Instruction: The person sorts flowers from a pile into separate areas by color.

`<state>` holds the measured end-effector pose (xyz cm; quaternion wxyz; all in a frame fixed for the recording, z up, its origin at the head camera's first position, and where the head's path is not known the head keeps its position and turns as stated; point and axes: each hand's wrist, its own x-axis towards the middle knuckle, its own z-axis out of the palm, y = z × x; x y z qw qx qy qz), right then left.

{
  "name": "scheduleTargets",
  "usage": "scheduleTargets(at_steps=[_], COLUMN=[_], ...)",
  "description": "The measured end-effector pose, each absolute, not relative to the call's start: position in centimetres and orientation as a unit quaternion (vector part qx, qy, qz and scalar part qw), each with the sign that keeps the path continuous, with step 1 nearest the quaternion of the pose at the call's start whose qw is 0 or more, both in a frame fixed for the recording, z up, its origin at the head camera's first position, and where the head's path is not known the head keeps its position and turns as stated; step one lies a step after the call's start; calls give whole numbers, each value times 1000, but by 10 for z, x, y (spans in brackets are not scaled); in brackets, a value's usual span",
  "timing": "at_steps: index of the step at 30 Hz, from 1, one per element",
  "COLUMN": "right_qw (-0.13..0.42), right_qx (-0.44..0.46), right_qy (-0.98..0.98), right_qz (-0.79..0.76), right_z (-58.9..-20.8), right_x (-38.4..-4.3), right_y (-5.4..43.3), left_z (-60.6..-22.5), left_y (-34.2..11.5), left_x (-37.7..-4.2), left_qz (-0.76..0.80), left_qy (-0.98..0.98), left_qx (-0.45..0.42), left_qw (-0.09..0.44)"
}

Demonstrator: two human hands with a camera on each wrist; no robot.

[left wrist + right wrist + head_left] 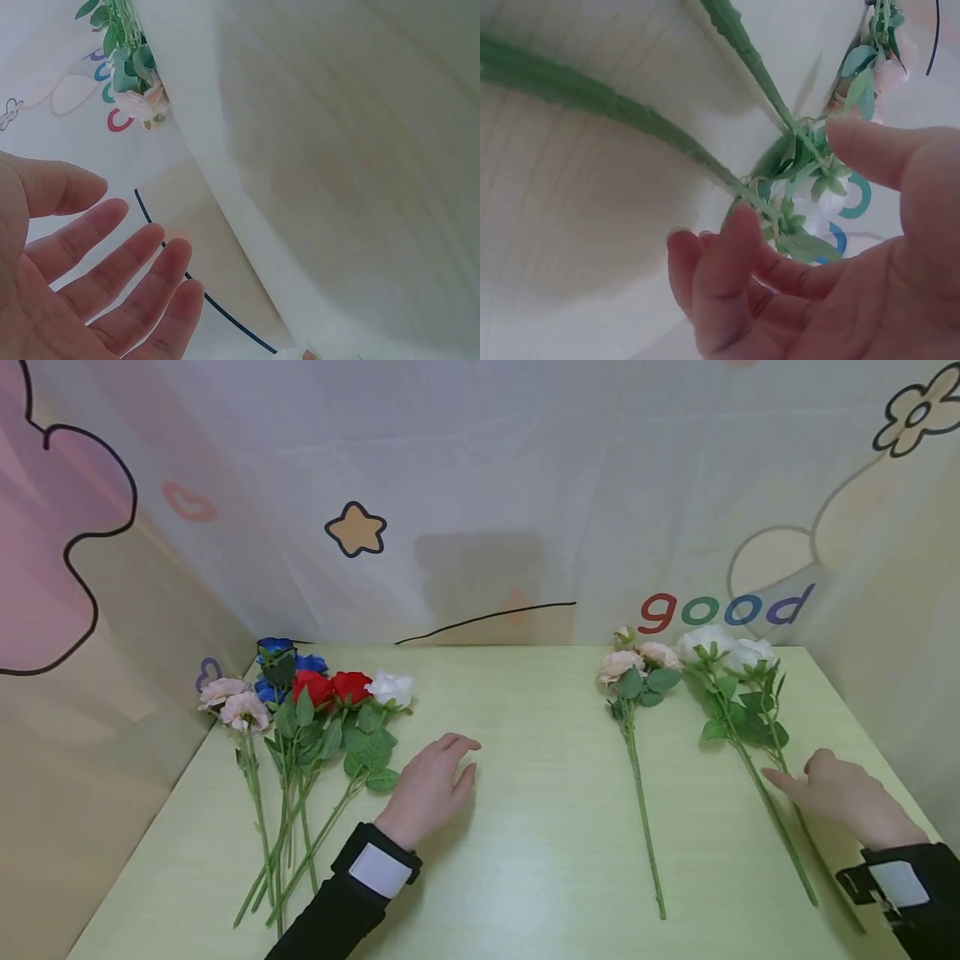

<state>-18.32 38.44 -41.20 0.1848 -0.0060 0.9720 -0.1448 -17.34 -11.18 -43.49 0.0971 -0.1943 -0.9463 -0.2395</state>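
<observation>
My left hand (431, 787) is over the middle-left of the table, fingers spread and relaxed, holding nothing. Nearest to it, on its left, lie a white rose (390, 688) and two red roses (351, 687). My right hand (847, 797) hovers by the stems of two white roses (752, 653) at the right. Its thumb points left over the stems, and no stem is between thumb and fingers. In the right wrist view the fingers (727, 277) are loosely bent, with the green stems (652, 124) passing beyond them.
Blue roses (311, 663) and pale pink flowers (246, 711) lie in the left group, their stems crossing. A blush-pink flower stem (640, 793) lies alone left of the white roses. A printed cloth (480, 485) hangs behind the table (525, 860).
</observation>
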Motion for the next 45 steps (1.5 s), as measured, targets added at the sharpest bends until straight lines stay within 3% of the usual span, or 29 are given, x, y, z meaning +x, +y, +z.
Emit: scheduleTargets(at_steps=[5, 15, 39, 45], right_qw=[203, 187, 159, 97], right_qx=[-15, -9, -3, -4], right_qy=[966, 967, 970, 978], right_qz=[-160, -170, -182, -185], right_z=[-415, -430, -428, -425], right_x=[-190, -196, -187, -187], right_y=[378, 377, 380, 373], left_z=[-436, -435, -438, -435], left_y=[-112, -112, -115, -117], left_x=[-173, -171, -170, -168], left_qz=[-233, -222, -216, -212], left_qy=[-948, -952, -955, -956], left_qx=[-193, -183, -174, -172], left_qw=[99, 103, 108, 104])
